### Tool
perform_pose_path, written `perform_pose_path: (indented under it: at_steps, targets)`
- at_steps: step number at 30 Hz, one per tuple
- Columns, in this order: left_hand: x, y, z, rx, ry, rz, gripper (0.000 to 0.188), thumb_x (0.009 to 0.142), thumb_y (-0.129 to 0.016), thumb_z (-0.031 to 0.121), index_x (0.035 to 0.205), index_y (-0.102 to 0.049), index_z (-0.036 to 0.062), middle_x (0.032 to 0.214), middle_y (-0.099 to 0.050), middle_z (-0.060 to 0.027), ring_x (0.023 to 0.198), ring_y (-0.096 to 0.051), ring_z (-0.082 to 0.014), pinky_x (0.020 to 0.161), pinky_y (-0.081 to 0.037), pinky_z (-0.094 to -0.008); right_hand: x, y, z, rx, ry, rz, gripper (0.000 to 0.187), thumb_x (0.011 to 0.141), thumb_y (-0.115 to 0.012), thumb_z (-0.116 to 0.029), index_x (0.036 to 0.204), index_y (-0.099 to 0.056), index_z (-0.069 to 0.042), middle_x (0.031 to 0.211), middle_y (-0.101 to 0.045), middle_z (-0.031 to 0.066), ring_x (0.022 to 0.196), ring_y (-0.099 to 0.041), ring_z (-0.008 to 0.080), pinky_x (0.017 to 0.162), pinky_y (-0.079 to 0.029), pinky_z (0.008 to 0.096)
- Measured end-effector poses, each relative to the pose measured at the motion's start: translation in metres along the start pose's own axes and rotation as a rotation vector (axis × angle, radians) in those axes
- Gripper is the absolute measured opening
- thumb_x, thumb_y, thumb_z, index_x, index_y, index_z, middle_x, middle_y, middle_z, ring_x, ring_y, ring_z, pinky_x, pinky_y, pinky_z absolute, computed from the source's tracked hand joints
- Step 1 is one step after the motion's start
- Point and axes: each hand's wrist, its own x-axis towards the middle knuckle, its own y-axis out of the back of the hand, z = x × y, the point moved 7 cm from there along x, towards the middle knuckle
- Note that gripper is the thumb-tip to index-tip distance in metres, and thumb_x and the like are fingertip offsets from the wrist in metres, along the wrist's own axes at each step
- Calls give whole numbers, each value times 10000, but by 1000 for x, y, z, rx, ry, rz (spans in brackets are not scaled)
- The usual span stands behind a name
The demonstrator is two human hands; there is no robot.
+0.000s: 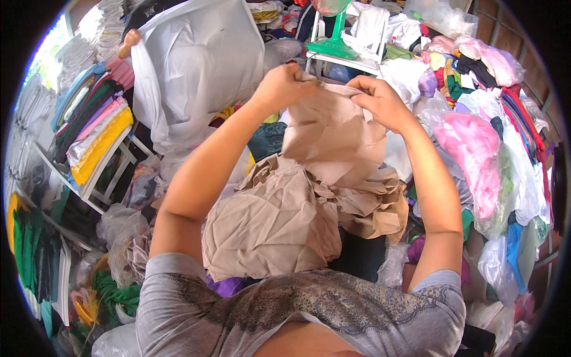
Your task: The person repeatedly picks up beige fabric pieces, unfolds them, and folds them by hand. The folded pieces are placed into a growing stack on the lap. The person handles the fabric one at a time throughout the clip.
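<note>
Out in front of me, a piece of beige fabric (336, 134) hangs creased between my two hands. My left hand (291, 86) pinches its upper left edge, and my right hand (380, 102) has closed on the upper right edge. Below it, a crumpled heap of the same beige fabric (267, 223) lies across my lap. More bunched beige fabric (377, 205) spreads toward the right side. The lower end of the held piece meets this heap, so where one ends is hard to tell.
Another person's hand (129, 43) grips a large translucent white plastic bag (199, 71) at the upper left. Folded coloured cloths (98, 143) lie on a white rack at left. A green fan (333, 44) stands on a white chair ahead. Bagged pink cloth (467, 154) is piled at right.
</note>
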Motion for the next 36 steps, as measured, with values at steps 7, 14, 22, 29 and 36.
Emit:
perform_pose_path:
  at_steps: [7,14,22,29,36]
  targets:
    - [8,10,-17,-617,-216,-133,131,894,-545,32,966,-651,57,889,-657,-17,780,-591,-128,649,-492,-298,3,13,-2,170,-134,-46,274,909,-572,-174,1109,-668,-13,1001,-647,-2,943,-549,87,835,-434,253]
    - [-4,28,-21,-332,-76,-210,198,834,-689,236,867,-647,45,754,-600,-82,757,-613,-170,634,-475,-347,9,16,8,-78,-175,-64,341,945,-580,-246,1190,-665,-24,987,-658,-22,887,-574,99,777,-464,269]
    - [-21,78,-62,306,-268,160,395,739,-605,60,1131,-620,95,874,-688,-251,896,-679,-420,775,-534,-493,24,-4,16,-484,4,27,334,988,-526,-248,1188,-656,-14,952,-701,143,903,-660,249,833,-493,351]
    - [-63,174,-113,258,-125,194,178,935,-630,134,1011,-676,-20,948,-724,-121,936,-670,-177,853,-504,-314,14,3,-2,-325,70,271,308,1001,-555,-220,1219,-675,-39,1061,-735,112,967,-685,192,880,-508,307]
    - [-262,151,-123,-196,23,-73,220,922,-653,164,1046,-749,9,1121,-724,-107,1071,-667,-229,956,-511,-373,-101,-87,-4,107,119,-71,199,920,-675,-93,1102,-723,-27,999,-719,88,926,-666,177,831,-512,313]
